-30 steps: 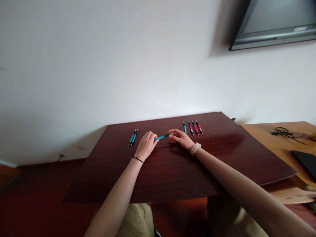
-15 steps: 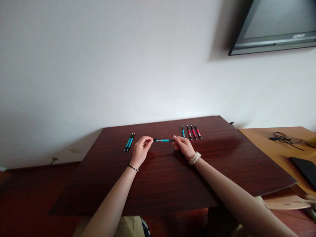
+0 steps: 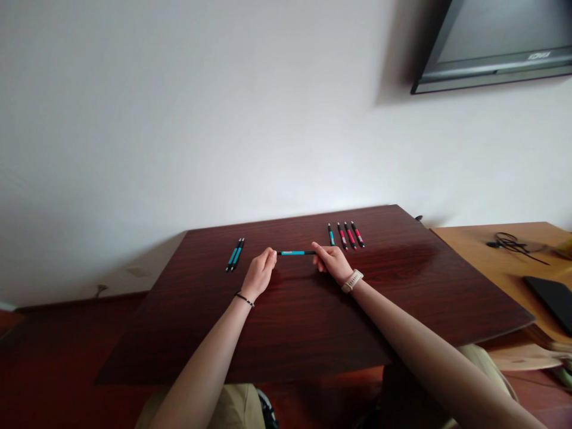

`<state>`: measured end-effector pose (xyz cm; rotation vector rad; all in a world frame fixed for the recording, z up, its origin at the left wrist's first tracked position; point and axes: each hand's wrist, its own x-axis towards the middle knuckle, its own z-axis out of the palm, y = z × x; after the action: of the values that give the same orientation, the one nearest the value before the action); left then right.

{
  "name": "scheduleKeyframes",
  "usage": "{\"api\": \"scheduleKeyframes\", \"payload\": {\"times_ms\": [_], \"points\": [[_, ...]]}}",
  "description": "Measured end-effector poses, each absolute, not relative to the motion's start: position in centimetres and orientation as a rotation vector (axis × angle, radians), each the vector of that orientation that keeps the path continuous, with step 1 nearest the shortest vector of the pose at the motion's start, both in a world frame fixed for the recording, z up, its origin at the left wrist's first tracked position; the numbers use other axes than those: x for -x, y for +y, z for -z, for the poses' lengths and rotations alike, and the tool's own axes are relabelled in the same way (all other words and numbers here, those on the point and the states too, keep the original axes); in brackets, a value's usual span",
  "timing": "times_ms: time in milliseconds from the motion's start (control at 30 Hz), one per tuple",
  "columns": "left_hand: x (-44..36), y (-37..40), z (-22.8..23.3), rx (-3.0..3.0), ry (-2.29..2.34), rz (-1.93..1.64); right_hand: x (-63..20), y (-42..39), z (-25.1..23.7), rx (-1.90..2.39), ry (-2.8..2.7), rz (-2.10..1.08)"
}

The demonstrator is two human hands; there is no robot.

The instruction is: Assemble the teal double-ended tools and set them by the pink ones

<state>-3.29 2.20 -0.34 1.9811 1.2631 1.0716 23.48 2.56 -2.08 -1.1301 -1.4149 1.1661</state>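
Observation:
A blue pen (image 3: 294, 253) with black ends is held level above the table, pinched at both ends. My left hand (image 3: 260, 271) grips its left end with thumb and curled fingers. At the other end, my right hand (image 3: 332, 262) has the black tip between thumb and fingers. Two more blue pens (image 3: 235, 255) lie side by side to the left of my left hand. Just beyond my right hand, one blue pen (image 3: 330, 235) lies in a row with three pink pens (image 3: 350, 236).
The dark wooden table (image 3: 304, 333) stands against a white wall. To its right is a lighter wooden desk (image 3: 469, 239) with a coiled black cable (image 3: 513, 243) and a flat black device (image 3: 549, 304). A television (image 3: 496, 53) hangs at upper right.
My left hand's fingers have curled in more closely around the pen's left end and the hand has turned slightly. The right hand keeps its pinch. The view has shifted slightly.

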Motion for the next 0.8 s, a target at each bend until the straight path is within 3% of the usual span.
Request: {"api": "scheduleKeyframes", "payload": {"times_ms": [800], "points": [[3.59, 3.12, 0.31, -1.786, 1.326, -1.223, -23.50, 3.14, 2.93, 0.922, -1.568, -1.172]]}}
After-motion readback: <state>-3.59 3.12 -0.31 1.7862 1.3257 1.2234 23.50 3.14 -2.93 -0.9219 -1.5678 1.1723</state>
